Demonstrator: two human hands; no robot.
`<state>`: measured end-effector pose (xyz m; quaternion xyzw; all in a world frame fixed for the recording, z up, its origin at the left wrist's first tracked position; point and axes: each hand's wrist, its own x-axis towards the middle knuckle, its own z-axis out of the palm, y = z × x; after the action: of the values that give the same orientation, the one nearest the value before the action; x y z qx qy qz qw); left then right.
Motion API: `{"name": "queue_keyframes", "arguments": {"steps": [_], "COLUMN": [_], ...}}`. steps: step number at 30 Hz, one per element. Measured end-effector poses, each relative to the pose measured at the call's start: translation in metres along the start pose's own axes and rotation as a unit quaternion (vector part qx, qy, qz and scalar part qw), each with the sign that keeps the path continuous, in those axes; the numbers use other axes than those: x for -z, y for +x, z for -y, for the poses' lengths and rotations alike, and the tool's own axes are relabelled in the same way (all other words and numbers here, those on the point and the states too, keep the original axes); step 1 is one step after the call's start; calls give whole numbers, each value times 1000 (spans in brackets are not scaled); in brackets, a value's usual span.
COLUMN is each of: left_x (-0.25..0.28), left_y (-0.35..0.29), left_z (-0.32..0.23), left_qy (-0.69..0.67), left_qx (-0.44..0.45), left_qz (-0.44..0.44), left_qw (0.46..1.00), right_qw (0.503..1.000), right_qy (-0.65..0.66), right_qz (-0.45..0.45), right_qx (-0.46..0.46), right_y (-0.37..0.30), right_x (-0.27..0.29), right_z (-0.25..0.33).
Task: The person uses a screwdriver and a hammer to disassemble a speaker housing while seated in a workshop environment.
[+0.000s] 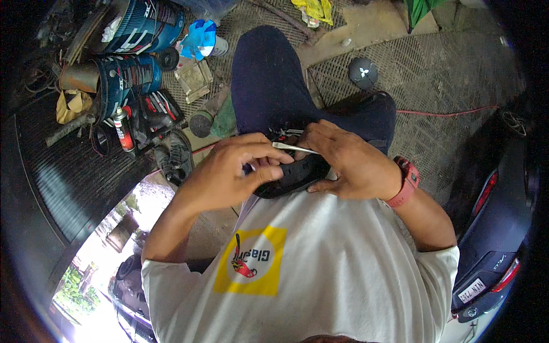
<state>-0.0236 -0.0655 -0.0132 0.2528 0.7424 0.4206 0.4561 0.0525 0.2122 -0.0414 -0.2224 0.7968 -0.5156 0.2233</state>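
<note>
A dark, rounded plastic housing [299, 175] lies in my lap, against the front of my shirt. My left hand [229, 174] is closed at its left side, with thumb and fingertips pressed together on the housing. In my right hand [355, 163] is a flat-bladed screwdriver [295, 148]; its silver shaft points left across the housing, with the tip beside my left fingers. The handle is hidden in my grip. Fingers of the right hand curl over the housing's far edge, and its thumb rests along the near right rim. What lies inside the housing is mostly covered.
Blue drums [150, 26], a spray can [123, 130] and a black tool case [157, 111] stand at the left. A dark cap [363, 73] lies on the patterned floor beyond my knees. A red cord [446, 114] runs right, toward a dark car [497, 228].
</note>
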Motion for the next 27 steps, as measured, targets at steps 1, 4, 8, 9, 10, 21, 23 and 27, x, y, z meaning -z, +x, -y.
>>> {"name": "queue_keyframes", "arguments": {"steps": [1,4,8,9,10,21,23,27], "left_x": [0,11,10,8,6,16,10,-5], "left_y": [4,12,24,26,29,39,41,56], "left_z": [11,24,33,33,33,9,20,55], "left_qy": [-37,-85,-104,-121,-139,82,197,61], "left_qx": [-11,28,-33,-15,3,25,-121,-218], "left_qz": [-4,73,82,81,80,85,33,11], "left_qw": [999,993,991,989,987,993,972,974], "right_qw": [1000,1000,1000,1000,999,999,998,999], "right_qy": [2,13,20,19,18,26,27,7], "right_qz": [0,2,3,3,7,37,42,36], "right_qx": [-2,-10,-17,-20,-25,-23,-28,-12], "right_y": [-1,-2,-1,-1,-1,4,4,4], "right_x": [-2,-4,-2,-2,-1,-1,0,2], "right_z": [-1,-4,-4,-3,-2,-1,2,2]}}
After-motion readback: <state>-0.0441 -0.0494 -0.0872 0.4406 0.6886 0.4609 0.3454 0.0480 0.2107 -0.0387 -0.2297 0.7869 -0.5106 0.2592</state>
